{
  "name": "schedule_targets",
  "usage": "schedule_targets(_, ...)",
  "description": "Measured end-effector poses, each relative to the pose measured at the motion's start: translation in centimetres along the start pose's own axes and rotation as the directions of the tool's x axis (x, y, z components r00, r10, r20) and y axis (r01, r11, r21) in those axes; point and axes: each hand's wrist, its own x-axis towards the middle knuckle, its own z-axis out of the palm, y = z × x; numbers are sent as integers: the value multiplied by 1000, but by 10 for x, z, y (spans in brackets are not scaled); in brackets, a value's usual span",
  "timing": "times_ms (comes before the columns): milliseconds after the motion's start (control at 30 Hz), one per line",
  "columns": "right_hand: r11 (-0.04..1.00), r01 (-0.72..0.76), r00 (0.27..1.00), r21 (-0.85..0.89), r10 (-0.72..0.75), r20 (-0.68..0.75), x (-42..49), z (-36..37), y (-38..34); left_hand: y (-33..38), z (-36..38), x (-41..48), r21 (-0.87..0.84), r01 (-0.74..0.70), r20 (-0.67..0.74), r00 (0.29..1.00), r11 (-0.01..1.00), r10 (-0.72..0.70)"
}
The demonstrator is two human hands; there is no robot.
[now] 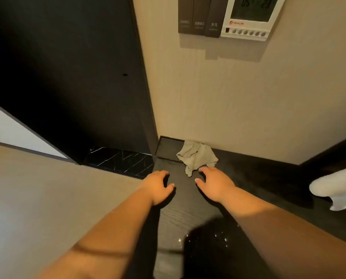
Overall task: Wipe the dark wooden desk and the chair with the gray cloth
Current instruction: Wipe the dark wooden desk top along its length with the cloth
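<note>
The gray cloth (197, 156) lies all bunched up at the far end of the dark wood tabletop (188, 210), right by the tan wall (228, 93); one side of it sits on the edge of a flat dark tray (167, 147) in the corner. Two bare arms reach out over the tabletop; the left hand (157, 187) is near the left edge, and its grip is loose, fingers bent a little, with nothing in it; the right hand (215, 184) is close beside it; its grip is loose too and holds nothing; its fingertips (201, 169) are just beside the near edge of the cloth, and I cannot tell if they touch it. High on the wall are dark switches (198, 16) and a white box with a screen (252, 17); a soft white thing (337, 188) rests on the right side of the tabletop; a dark door (67, 77) stands to the left.
</note>
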Motion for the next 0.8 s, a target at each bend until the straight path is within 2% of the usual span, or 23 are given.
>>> schedule_targets(133, 1000, -19, 993, 6, 20, -113, 29, -11, -4, -2, -9, 16, -4, 22, -57, 998, 1000, -22)
schedule_targets(467, 994, -112, 994, -6, 112, 20, 83, -6, -5, -5, -13, 59, 86, 2, -117, 993, 996, 8)
schedule_targets(600, 994, -105, 994, 18, 106, -17, 89, -1, -1, -7, -8, 67, 148, 5, -135, 991, 989, 15)
schedule_targets(800, 999, -32, 997, -38, 30, -73, 90, 2, -6, -4, -9, 69, 153, 8, -122, 992, 988, 11)
